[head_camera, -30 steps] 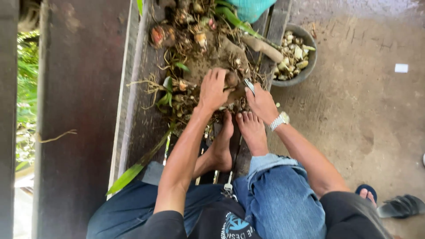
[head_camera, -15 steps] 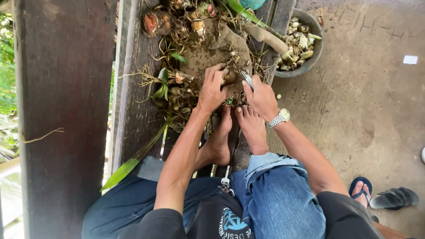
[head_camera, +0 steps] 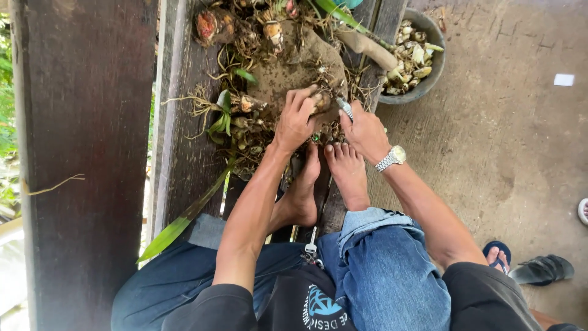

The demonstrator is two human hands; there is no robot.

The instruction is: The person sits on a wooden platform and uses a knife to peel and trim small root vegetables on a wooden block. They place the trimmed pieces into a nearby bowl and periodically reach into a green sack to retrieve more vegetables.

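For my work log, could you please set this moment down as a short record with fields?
Left hand: left hand grips a small muddy bulb
Right hand: right hand holds a small knife at the bulb
Pile: rooty bulbs on a wooden bench
Bowl: grey bowl holds pale cut pieces
Feet: bare feet on the bench

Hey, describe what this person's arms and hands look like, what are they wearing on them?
Both forearms are bare from the elbow down. Dark, near-black sleeves end around the elbows. The right wrist carries a silver metal-link wristwatch with a pale round face. The left hand and right hand wear no gloves, and no rings can be made out. The left wrist is bare.
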